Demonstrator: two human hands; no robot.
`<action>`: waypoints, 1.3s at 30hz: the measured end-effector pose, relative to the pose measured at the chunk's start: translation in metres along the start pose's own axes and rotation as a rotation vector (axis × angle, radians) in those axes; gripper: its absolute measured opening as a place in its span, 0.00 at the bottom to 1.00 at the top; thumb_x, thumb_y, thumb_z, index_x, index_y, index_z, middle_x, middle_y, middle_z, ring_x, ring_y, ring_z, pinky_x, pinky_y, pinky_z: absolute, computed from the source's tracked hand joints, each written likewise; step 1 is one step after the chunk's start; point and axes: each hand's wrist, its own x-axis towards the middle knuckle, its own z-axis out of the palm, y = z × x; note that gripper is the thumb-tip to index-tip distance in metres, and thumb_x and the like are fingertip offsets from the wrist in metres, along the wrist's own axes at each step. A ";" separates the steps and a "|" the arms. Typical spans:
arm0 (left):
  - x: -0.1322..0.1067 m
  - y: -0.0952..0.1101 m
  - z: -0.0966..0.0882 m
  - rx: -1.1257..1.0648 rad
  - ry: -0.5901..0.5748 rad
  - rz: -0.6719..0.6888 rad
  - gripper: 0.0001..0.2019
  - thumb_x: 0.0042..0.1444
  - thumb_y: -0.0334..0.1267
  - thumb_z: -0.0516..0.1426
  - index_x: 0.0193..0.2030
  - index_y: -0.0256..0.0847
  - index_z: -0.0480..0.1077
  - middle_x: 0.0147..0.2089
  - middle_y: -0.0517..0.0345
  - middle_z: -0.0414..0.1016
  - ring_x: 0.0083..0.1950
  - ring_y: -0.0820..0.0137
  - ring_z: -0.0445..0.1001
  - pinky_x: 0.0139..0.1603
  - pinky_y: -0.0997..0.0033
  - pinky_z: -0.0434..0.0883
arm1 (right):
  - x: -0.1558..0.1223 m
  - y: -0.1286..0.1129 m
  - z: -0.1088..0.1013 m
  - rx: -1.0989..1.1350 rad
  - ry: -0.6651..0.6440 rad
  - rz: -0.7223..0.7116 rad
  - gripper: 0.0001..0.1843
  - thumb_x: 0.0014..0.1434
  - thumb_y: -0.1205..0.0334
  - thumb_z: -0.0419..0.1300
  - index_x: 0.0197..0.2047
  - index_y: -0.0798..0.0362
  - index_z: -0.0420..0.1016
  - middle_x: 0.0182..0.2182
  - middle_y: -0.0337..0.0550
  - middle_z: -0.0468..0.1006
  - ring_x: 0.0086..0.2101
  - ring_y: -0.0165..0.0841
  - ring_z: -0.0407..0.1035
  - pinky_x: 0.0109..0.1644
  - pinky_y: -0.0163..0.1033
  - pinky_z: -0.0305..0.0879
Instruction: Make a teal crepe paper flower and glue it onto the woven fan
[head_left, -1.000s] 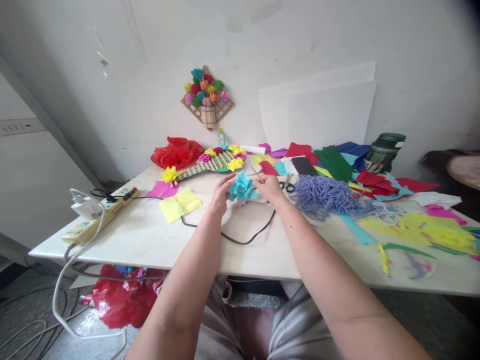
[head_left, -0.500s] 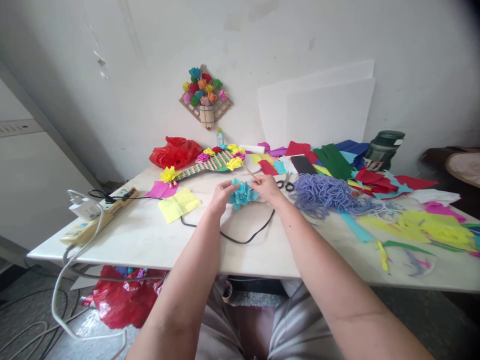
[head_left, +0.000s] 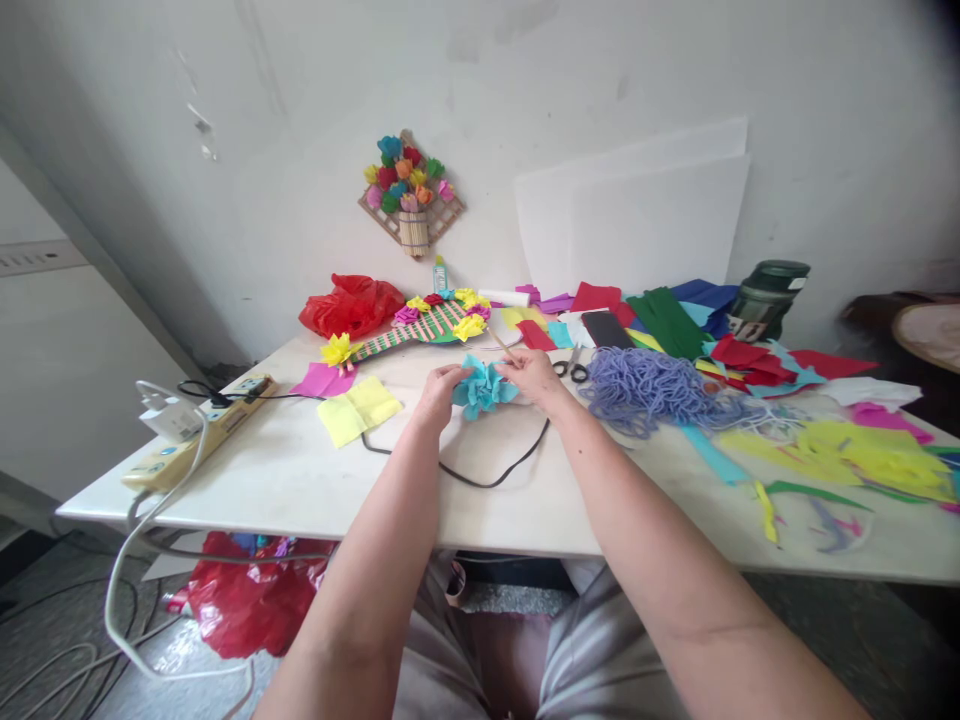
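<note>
A blue crepe-paper flower [head_left: 484, 390] is held between my two hands above the table. My left hand [head_left: 441, 396] pinches its left petals. My right hand [head_left: 534, 378] closes on its right edge, and a thin wooden stick [head_left: 501, 342] rises from those same fingers toward the upper left. Beyond the flower lies a green guitar-shaped craft [head_left: 420, 328] with pale strips and yellow, pink and red paper flowers on it. Scissors [head_left: 571, 370] rest just right of my right hand. A yellow paper square [head_left: 360, 410] lies to the left of my left hand.
A tangle of purple yarn [head_left: 652, 385] sits to the right, among crepe-paper pieces [head_left: 664, 320] and a dark phone [head_left: 607, 331]. A black cord [head_left: 484, 484] loops across the table [head_left: 300, 500]. A power strip [head_left: 199, 435] is at left; a green bottle [head_left: 769, 300] stands back right.
The blue flower's petals look more spread out, and its face has turned slightly. My left hand has shifted a little to the left; my right hand stays nearly where it was.
</note>
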 end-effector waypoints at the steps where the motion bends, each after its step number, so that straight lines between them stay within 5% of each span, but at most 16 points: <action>1: 0.000 0.000 0.000 -0.008 0.012 -0.005 0.13 0.38 0.42 0.62 0.17 0.38 0.64 0.16 0.64 0.59 0.19 0.77 0.57 0.21 0.74 0.53 | 0.000 0.000 0.000 0.006 -0.001 0.003 0.06 0.46 0.60 0.61 0.26 0.54 0.75 0.21 0.37 0.74 0.27 0.32 0.69 0.32 0.36 0.65; 7: 0.002 0.000 -0.001 -0.026 0.049 0.025 0.11 0.36 0.41 0.62 0.18 0.37 0.66 0.17 0.63 0.61 0.21 0.77 0.59 0.22 0.74 0.55 | -0.005 -0.007 -0.005 -0.071 -0.086 -0.023 0.11 0.50 0.52 0.61 0.29 0.52 0.75 0.24 0.37 0.75 0.30 0.33 0.68 0.34 0.36 0.64; 12: 0.000 0.002 -0.003 0.016 0.029 0.020 0.12 0.37 0.43 0.63 0.18 0.38 0.65 0.17 0.64 0.60 0.20 0.77 0.58 0.21 0.74 0.54 | -0.009 -0.018 -0.012 -0.111 -0.093 -0.037 0.16 0.61 0.49 0.50 0.33 0.50 0.73 0.30 0.41 0.77 0.31 0.33 0.68 0.36 0.36 0.62; 17: -0.004 0.006 -0.003 0.097 -0.044 0.025 0.14 0.38 0.44 0.63 0.16 0.39 0.63 0.15 0.64 0.57 0.19 0.78 0.54 0.20 0.74 0.49 | -0.007 -0.019 -0.013 -0.204 -0.083 -0.114 0.12 0.59 0.57 0.53 0.28 0.52 0.72 0.27 0.40 0.76 0.30 0.31 0.68 0.36 0.35 0.60; 27: -0.009 0.009 -0.003 0.166 -0.154 0.011 0.12 0.40 0.43 0.62 0.19 0.37 0.68 0.17 0.63 0.60 0.20 0.77 0.56 0.22 0.73 0.50 | -0.008 -0.013 -0.017 -0.251 -0.157 -0.145 0.17 0.57 0.50 0.54 0.33 0.54 0.78 0.17 0.34 0.69 0.22 0.28 0.62 0.28 0.33 0.55; 39: -0.008 0.006 -0.004 0.211 -0.251 -0.041 0.10 0.40 0.42 0.63 0.22 0.36 0.71 0.17 0.62 0.63 0.19 0.76 0.58 0.22 0.73 0.53 | -0.004 -0.006 -0.017 -0.315 -0.192 -0.200 0.14 0.57 0.54 0.58 0.37 0.53 0.81 0.30 0.41 0.80 0.30 0.32 0.69 0.37 0.35 0.63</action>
